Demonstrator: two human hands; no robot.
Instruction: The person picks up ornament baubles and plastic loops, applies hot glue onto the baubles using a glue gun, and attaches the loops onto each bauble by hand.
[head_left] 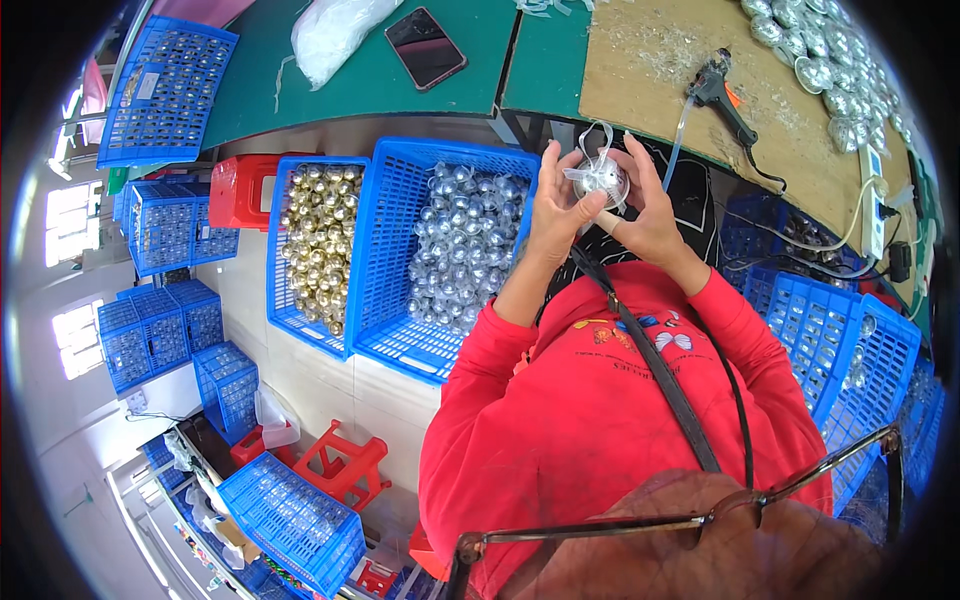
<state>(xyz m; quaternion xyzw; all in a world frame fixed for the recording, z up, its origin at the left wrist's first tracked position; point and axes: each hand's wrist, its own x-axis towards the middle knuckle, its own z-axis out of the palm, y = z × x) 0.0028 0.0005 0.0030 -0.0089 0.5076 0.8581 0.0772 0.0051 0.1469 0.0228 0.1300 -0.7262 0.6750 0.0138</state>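
A shiny silver ball ornament [606,182] with a pale ribbon loop and bow [597,150] at its top is held in front of my body, near the table edge. My left hand [562,208] cups its left side, thumb pressed against the ball. On the other side, my right hand [645,212] has its fingers curved round the ball and its thumb underneath. Beyond the hands, to the right, a black glue gun [722,98] with an orange trigger lies on a tan board [640,75]. Silver balls [825,60] crowd the board's far right.
Left of me stand blue crates of silver balls [462,250] and gold balls [322,245]. A phone [426,48] and white plastic bag [335,38] lie on the green table [262,92]. A white power strip [872,205] with cables is at right, above more blue crates [862,375]. A red stool [345,465] stands behind left.
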